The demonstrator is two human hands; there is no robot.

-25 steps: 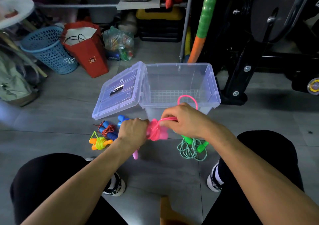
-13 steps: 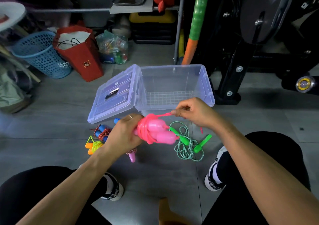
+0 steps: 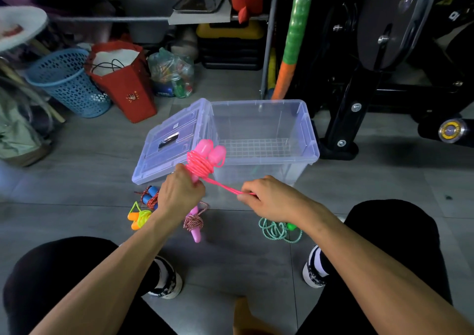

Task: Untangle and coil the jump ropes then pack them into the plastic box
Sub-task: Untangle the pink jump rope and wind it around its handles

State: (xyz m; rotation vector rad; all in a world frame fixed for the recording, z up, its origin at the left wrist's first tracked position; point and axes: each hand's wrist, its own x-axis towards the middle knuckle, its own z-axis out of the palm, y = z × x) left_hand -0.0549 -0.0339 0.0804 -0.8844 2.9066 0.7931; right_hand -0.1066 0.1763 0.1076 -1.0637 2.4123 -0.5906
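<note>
- Above the grey floor, just near of the plastic box (image 3: 307,139), the left hand (image 3: 179,196) is wrapped round the lower ends of the pink jump rope's (image 3: 202,160) two handles, holding them together with their rounded tops pointing up and away.
- Several turns of pink cord already sit wound tight around both handles, just above the left fist.
- One strand runs taut from those turns down to the right, where the right hand (image 3: 266,198) pinches it between curled fingers and thumb; how much loose cord lies past that pinch cannot be told.
- Judged from this, the step in hand is the coiling of the pink rope, close to finished but not yet secured.
- Next, the tail probably needs tucking or winding under a turn so the bundle holds, then a short reach far and right to drop it into the box, which stands open and looks empty, its lid (image 3: 174,139) leaning off the left wall.
- Unpacked ropes lie on the floor: a blue-handled one (image 3: 150,197) and a yellow one with orange handles (image 3: 139,216) at near left, a red-and-white braided one (image 3: 193,221) under the left wrist, all bundled.
- A green rope (image 3: 278,230) lies in loose loops under the right forearm and looks yet to be coiled.
</note>
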